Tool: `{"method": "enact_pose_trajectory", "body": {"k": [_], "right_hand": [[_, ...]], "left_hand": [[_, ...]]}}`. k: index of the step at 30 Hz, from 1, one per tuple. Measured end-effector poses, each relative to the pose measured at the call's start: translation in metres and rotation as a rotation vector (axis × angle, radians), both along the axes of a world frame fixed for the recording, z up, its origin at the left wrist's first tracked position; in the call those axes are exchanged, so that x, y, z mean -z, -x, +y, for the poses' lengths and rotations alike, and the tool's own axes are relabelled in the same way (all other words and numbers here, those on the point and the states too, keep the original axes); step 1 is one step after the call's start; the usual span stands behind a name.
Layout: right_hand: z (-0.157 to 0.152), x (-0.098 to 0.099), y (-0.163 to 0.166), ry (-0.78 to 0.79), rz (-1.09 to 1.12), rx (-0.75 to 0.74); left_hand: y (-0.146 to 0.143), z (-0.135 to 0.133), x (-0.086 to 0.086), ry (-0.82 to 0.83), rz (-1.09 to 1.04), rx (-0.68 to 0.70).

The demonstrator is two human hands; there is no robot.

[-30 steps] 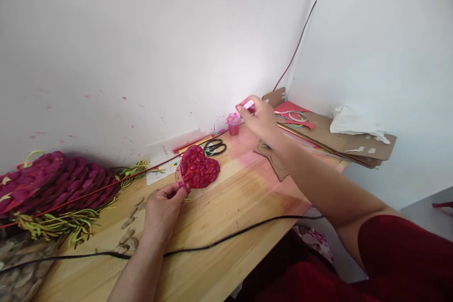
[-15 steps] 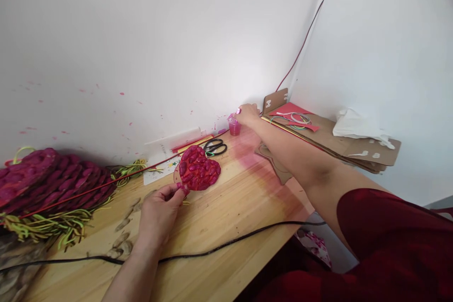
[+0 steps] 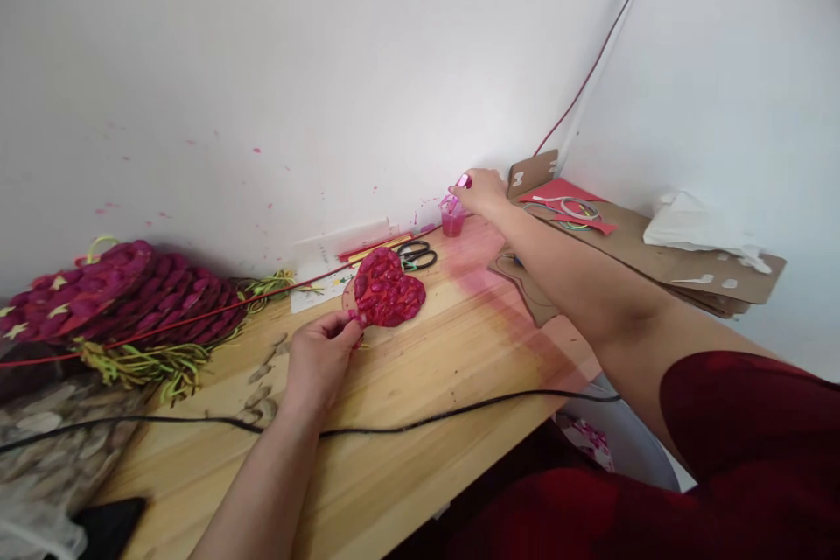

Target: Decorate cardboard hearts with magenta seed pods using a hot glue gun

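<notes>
Left hand pinches heart — right hand grips tool.

The heart-shaped piece, covered in glossy magenta lumps, is pinched at its lower-left tip by the left hand. The clear cup of pink liquid stands upright on the counter, a pink-smeared tool above it in the right hand.
</notes>
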State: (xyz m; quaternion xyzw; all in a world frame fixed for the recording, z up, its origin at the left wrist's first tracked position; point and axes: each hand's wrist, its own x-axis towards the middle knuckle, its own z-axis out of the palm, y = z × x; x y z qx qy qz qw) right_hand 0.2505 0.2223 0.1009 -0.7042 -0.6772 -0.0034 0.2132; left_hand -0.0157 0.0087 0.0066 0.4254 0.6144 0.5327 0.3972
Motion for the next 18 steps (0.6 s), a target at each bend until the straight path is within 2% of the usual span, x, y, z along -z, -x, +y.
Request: {"method": "enact_pose_trajectory", "body": {"k": [2,6,10,14,16,18], "right_hand": [[-0.003,0.000,-0.002,-0.030,-0.007,-0.017],[-0.020,-0.011,-0.004,-0.229,0.107,-0.013],[-0.069,-0.015,0.004,-0.338,0.412,-0.153],[-0.141,0.010,0.028,-0.235,0.790,-0.486],[-0.171,0.024,0.043,-0.213,0.870,-0.534],[-0.189,0.033,0.054,-0.260,0.859,-0.573]], "left_hand": [[-0.001,0.001,0.000,0.001,-0.054,-0.004],[-0.003,0.001,-0.003,0.025,-0.171,-0.043],[-0.004,-0.001,-0.007,0.001,-0.241,-0.044],[-0.005,-0.003,-0.011,0.012,-0.353,-0.011],[-0.007,-0.004,-0.013,0.025,-0.416,0.018],[-0.008,-0.005,-0.015,0.040,-0.474,0.039]]}}
